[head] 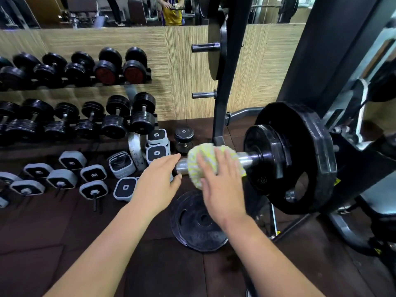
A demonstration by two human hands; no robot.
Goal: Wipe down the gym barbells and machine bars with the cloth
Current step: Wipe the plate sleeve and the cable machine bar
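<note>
Right hand (pixel 220 185) flat on cloth (pixel 204 156) over bar (pixel 246 158); left hand (pixel 159 179) beside.

I am wearing the only camera on my head, and it is looking forward and down. My forearms are reaching in from the bottom edge toward my left hand (pixel 158 179) and right hand (pixel 220 185) at mid-frame. It is sitting close to the bar sleeve (pixel 244 159), while its wide lens is bending the dumbbell rack (pixel 96 84) at left and catching a mirror (pixel 85 11) along the top edge.
</note>
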